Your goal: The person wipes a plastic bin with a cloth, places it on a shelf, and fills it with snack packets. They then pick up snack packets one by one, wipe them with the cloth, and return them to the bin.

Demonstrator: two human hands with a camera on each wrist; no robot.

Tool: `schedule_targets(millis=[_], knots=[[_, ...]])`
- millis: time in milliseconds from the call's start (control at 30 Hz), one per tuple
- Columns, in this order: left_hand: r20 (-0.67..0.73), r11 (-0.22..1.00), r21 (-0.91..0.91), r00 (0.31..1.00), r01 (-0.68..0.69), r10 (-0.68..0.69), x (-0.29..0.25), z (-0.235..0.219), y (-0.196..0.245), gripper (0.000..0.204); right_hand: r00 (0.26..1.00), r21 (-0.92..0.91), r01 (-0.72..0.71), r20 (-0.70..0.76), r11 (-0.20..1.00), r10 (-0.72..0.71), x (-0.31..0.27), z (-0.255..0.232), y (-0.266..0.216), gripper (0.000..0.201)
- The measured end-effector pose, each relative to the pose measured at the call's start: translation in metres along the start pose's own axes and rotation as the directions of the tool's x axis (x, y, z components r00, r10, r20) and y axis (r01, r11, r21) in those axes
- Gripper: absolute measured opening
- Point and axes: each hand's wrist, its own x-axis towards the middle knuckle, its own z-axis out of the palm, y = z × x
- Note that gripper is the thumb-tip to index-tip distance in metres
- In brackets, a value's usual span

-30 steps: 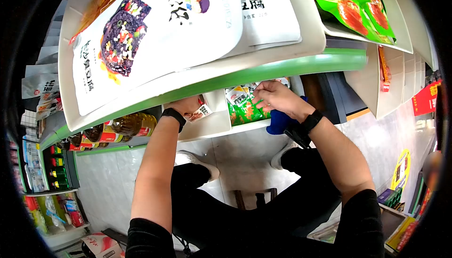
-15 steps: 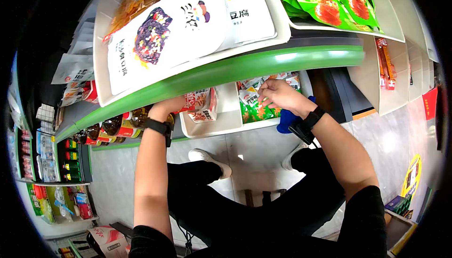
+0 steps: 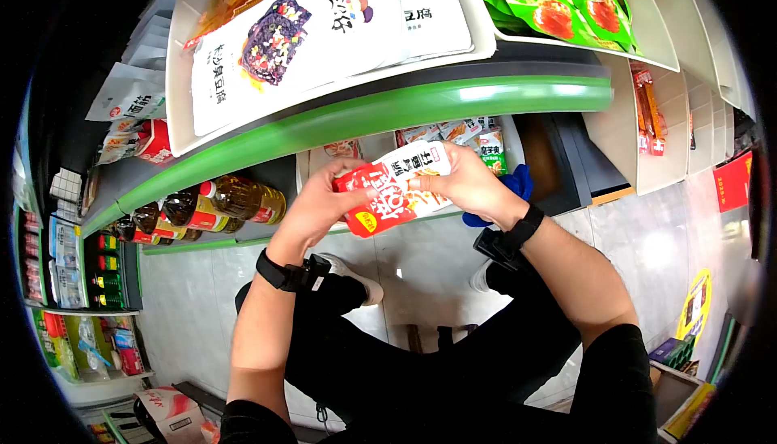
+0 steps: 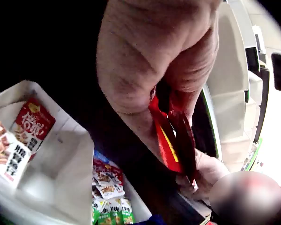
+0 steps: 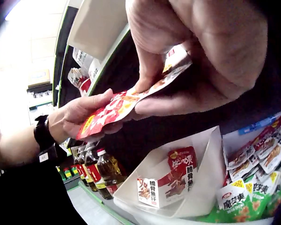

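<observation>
Both hands hold a red-and-white snack packet (image 3: 380,201) in front of the low shelf in the head view. My left hand (image 3: 324,205) grips its red end, thumb on the printed face. At the white end, my right hand (image 3: 473,185) pinches it between thumb and fingers, as the right wrist view also shows. The packet (image 5: 107,115) lies tilted there, its edge toward the camera. Beneath the hands, a white bin (image 5: 126,199) contains similar red-and-white packets (image 5: 180,171). Beside it, another compartment holds green-and-white packets (image 5: 234,199).
Above the hands runs a green shelf edge (image 3: 364,116), with a white tray (image 3: 324,92) of large white pouches over it. Oil bottles (image 3: 251,199) stand on the left. A blue object (image 3: 518,183) is by the right wrist. Stacked white bins (image 3: 619,132) rise at right.
My left hand has come out of the bin with the red-and-white packet. From over the green packets, my right hand has moved left and lower and now pinches the packet's other end.
</observation>
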Motion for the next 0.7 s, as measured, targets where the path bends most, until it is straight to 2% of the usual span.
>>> schedule_targets(millis=[33,100,133,200,267,333,433,467,533,567,633,667,700], knots=[[-0.012,0.998,0.038,0.999,0.052,-0.051,0.004,0.001,-0.007,0.034,1.0,-0.014,-0.006,-0.026,1.0,0.006,-0.001,0.0,0.001,0.028],[0.054,0.999,0.018,0.998,0.043,-0.044,0.012,0.0,-0.018,0.035,0.997,-0.04,-0.023,-0.074,0.999,0.02,-0.003,0.0,0.005,0.026],[0.07,0.999,0.029,0.997,0.031,-0.033,0.016,-0.003,-0.023,0.034,0.999,-0.055,-0.028,-0.04,0.998,0.025,-0.001,-0.003,0.009,0.028],[0.101,1.0,-0.013,0.995,0.019,-0.017,0.018,-0.004,-0.028,0.031,0.99,-0.043,-0.139,-0.012,0.989,0.138,-0.004,-0.003,0.005,0.027],[0.165,0.992,-0.082,0.983,0.097,-0.082,0.018,-0.006,-0.031,0.03,0.977,-0.074,-0.21,0.03,0.975,0.213,-0.009,0.001,-0.004,0.025],[0.24,0.975,-0.104,0.956,0.199,-0.17,0.016,-0.007,-0.029,0.029,0.973,-0.157,-0.229,-0.005,0.961,0.231,-0.006,0.0,0.0,0.024],[0.219,0.982,0.163,0.967,0.093,-0.128,0.016,0.004,-0.031,0.029,0.974,-0.246,-0.225,-0.075,0.943,0.213,0.0,-0.001,0.019,0.023],[0.198,0.991,0.135,0.98,-0.013,-0.014,0.019,0.006,-0.045,0.027,0.971,-0.286,-0.236,-0.104,0.929,0.215,0.0,-0.001,0.025,0.023],[0.144,0.954,0.296,0.989,-0.053,0.01,0.026,0.006,-0.053,0.024,0.976,-0.377,-0.205,-0.152,0.903,0.158,-0.002,0.005,0.029,0.023],[0.121,0.925,0.374,0.992,-0.069,0.025,0.029,0.005,-0.058,0.023,0.983,-0.544,-0.16,-0.159,0.824,0.086,-0.003,0.009,0.029,0.023],[0.053,0.858,0.508,0.997,-0.074,0.055,0.031,0.008,-0.054,0.022,0.989,-0.819,-0.081,-0.138,0.568,-0.058,-0.006,0.012,0.027,0.023],[0.032,0.828,0.558,0.998,-0.059,0.049,0.03,0.009,-0.05,0.023,0.985,-0.827,-0.061,-0.14,0.559,-0.098,-0.006,0.01,0.032,0.023],[0.012,0.795,0.605,0.999,-0.044,0.047,0.03,0.01,-0.045,0.024,0.987,-0.783,-0.103,-0.155,0.613,-0.032,-0.006,0.008,0.029,0.024]])
